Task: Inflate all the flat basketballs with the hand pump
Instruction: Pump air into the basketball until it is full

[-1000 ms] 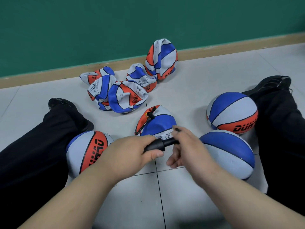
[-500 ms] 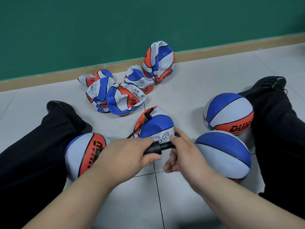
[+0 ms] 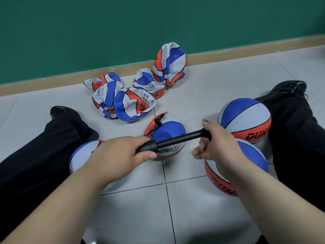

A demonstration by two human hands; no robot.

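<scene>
I hold a black hand pump [image 3: 175,140] level over the floor. My left hand [image 3: 119,154] grips its barrel. My right hand [image 3: 216,143] grips the handle, and the piston rod shows between the two hands. The pump's hose runs to a valve on a partly filled blue, white and orange basketball [image 3: 167,131] just behind the pump. Several flat, crumpled basketballs [image 3: 133,103] lie in a heap further back, and one folded ball [image 3: 169,64] leans by the wall.
Three round, inflated balls lie close: one at the right [image 3: 244,118], one under my right forearm [image 3: 255,155], one by my left leg [image 3: 82,154]. My legs in black trousers [image 3: 35,155] stretch out on both sides. A green wall [image 3: 123,23] with a wooden skirting closes the back.
My right hand has pulled the handle out to the right, so the rod is now extended; earlier the hands were close together. The view has shifted slightly.
</scene>
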